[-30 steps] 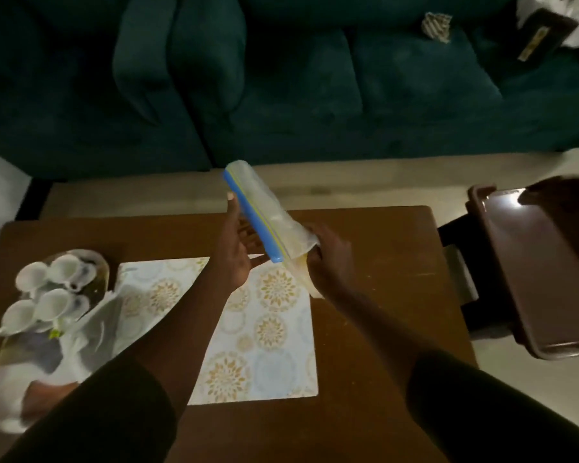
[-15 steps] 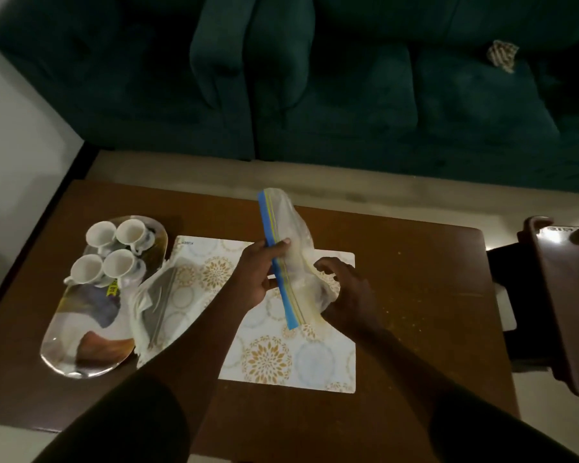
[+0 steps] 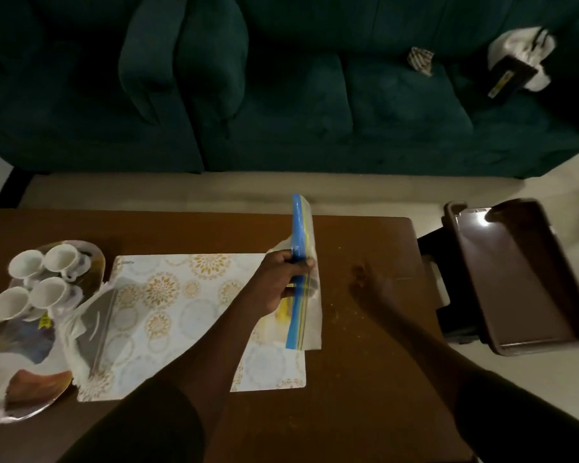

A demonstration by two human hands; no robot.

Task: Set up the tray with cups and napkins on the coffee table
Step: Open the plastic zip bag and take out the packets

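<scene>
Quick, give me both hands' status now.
Left hand: closed on the zip bag, held above the table.
Right hand: holds nothing; blurred, so open or closed cannot be told.

Dark green sofa (image 3: 281, 95) beyond; patterned placemat (image 3: 181, 312); brown bin (image 3: 522, 275) right.

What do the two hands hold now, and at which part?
The left hand grips a clear zip bag near the middle of its blue zipper edge. The right hand, blurred, seems to hold nothing.

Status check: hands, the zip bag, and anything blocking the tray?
Left hand gripping zip bag at its blue seal, above placemat. Right hand free, blurred. Four cups on oval tray; second clear bag overlaps its edge.
</scene>
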